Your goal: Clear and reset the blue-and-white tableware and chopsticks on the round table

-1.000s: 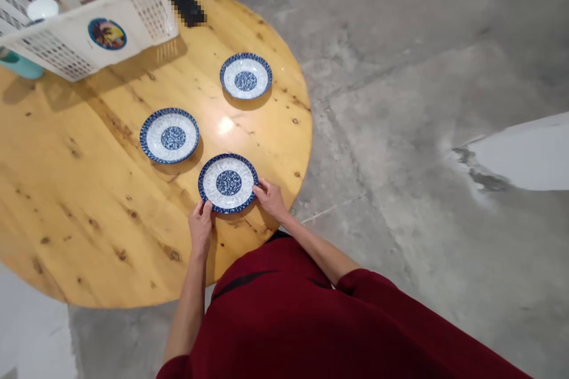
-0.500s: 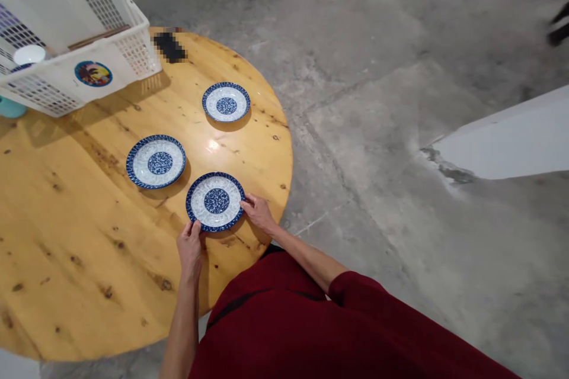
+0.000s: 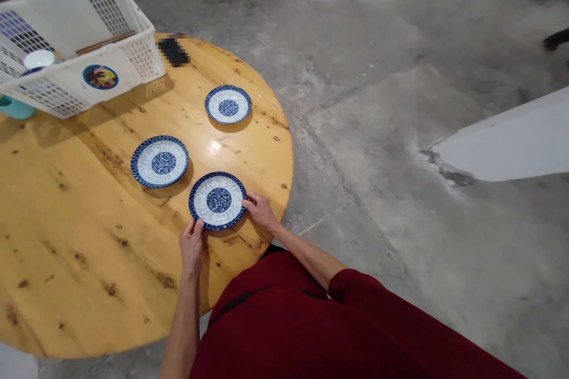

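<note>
A round plate (image 3: 218,200) with a dark blue rim and a blue speckled centre is at the near right edge of the wooden table (image 3: 89,237). My left hand (image 3: 192,246) pinches its lower-left rim. On its right rim, the thumb and fingers of my right hand (image 3: 261,211) are closed. Two matching plates lie apart from it: one plate (image 3: 160,161) to the upper left, another plate (image 3: 228,104) farther back. Whether the held plate touches the tabletop I cannot tell.
At the table's far left stands a white plastic basket (image 3: 133,62) with bowls and long thin sticks inside. A blurred dark object (image 3: 173,52) lies beside it. A turquoise item (image 3: 16,108) sits by the basket. A white pillar (image 3: 511,136) rises from the concrete floor at right.
The view has shifted slightly, moving the table items a little right in the picture. Both hands keep their hold on the near plate, with no clear movement against the table.
</note>
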Available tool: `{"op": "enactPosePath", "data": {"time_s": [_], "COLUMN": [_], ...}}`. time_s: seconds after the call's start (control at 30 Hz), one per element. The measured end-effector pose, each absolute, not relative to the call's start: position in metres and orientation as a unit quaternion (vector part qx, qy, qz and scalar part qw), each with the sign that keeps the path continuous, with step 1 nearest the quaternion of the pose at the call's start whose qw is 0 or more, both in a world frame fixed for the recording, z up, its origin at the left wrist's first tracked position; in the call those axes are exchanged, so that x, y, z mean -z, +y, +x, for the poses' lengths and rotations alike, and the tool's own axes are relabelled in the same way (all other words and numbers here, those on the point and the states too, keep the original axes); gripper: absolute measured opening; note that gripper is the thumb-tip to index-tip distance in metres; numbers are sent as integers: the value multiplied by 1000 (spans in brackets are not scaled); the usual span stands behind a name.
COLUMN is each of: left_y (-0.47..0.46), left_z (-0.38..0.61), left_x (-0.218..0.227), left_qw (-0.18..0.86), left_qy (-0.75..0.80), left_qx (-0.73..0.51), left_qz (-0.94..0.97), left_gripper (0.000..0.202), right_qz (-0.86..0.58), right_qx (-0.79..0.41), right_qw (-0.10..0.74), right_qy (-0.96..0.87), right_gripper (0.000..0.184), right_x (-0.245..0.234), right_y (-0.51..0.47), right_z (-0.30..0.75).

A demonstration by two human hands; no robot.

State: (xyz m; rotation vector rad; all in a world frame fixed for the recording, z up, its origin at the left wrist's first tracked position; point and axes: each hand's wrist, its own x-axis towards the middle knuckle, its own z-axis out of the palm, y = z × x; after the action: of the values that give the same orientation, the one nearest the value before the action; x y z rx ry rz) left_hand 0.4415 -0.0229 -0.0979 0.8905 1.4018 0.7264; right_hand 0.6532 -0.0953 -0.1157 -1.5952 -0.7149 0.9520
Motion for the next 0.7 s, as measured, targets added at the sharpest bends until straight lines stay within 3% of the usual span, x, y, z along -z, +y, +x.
{"op": "enactPosePath", "data": {"time_s": [0.7], "left_y": [-28], "left_z": [433], "left_x": [100], "left_qw": [639], "left_qy": [591], "left_qx": [-318], "left_qz": [375], "left_gripper": [57], "right_qz": [-669], "right_qx": [-439], "right_qw": [545], "right_qy": [-248], "right_gripper": [39], "right_x": [110], "right_y": [-99], "right_z": [654]}}
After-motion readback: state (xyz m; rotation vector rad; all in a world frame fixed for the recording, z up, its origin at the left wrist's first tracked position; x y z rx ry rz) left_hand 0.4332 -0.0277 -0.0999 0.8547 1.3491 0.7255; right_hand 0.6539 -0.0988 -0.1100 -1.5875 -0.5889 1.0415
